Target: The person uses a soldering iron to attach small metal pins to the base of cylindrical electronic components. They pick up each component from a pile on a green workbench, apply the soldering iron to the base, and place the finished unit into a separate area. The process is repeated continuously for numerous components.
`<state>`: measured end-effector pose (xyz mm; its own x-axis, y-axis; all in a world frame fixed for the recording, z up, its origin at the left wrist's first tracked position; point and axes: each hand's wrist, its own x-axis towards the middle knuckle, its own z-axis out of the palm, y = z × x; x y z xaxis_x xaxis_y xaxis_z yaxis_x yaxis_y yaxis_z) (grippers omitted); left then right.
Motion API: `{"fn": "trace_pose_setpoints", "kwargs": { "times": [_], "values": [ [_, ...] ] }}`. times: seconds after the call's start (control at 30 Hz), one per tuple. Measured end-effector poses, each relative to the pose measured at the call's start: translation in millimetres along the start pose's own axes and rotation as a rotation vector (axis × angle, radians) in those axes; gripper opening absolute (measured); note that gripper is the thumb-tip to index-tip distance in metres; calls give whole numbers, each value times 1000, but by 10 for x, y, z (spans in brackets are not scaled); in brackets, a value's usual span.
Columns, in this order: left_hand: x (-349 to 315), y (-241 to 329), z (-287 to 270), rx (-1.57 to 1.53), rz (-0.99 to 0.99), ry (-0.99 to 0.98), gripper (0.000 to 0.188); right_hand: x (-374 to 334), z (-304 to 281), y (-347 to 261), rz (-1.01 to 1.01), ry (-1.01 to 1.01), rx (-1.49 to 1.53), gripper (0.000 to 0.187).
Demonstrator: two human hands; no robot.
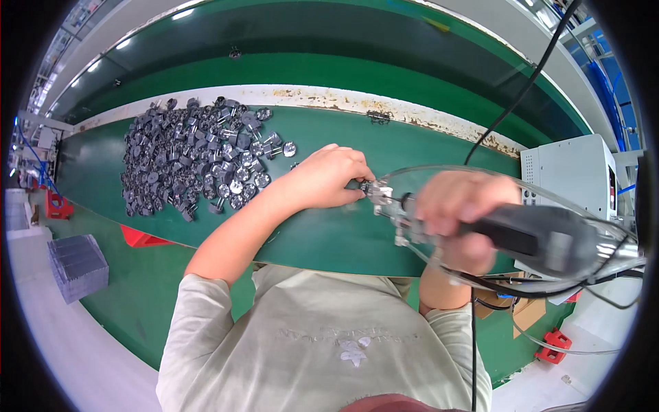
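Observation:
My left hand (333,177) rests low over the green bench, thumb and fingers pinched round a small dark-and-metal part (366,187), mostly hidden by the fingertips. Wrapped round a black powered screwdriver (546,237) is my right hand (467,206), slightly blurred. The tool lies nearly level, and its metal front fixture (390,206) points left, meeting or almost meeting the part. Whether they touch, I cannot tell. Left of my left hand spreads a large heap of small round dark-grey and silver parts (199,154), some with short posts.
A green bench top (322,240) runs below a chipped white ledge (329,98) and a green belt (329,72). At the right stands a white box-shaped unit (570,172). Black cable (515,103) and clear tubing surround the tool. A grey crate (79,268) and red stools (554,345) are on the floor.

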<state>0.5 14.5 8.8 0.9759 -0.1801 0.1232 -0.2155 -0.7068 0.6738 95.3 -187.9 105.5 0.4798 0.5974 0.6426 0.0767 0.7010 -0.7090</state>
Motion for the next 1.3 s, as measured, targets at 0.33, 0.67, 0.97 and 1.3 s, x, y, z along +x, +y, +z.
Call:
{"fn": "trace_pose_setpoints", "kwargs": {
  "times": [0.33,0.67,0.97,1.3],
  "values": [
    [988,-985,-686,289,-300,415,46,-40,-182,92,-104,152,-108,35],
    [-465,-53,-858,288,-299,-1,42,-87,-167,-11,-55,171,-112,42],
    [-125,-120,-465,355,-132,81,28,-47,-119,67,17,176,-11,39],
    [28,87,34,194,-33,82,33,-25,-201,172,-44,97,-51,30]
  ]
}}
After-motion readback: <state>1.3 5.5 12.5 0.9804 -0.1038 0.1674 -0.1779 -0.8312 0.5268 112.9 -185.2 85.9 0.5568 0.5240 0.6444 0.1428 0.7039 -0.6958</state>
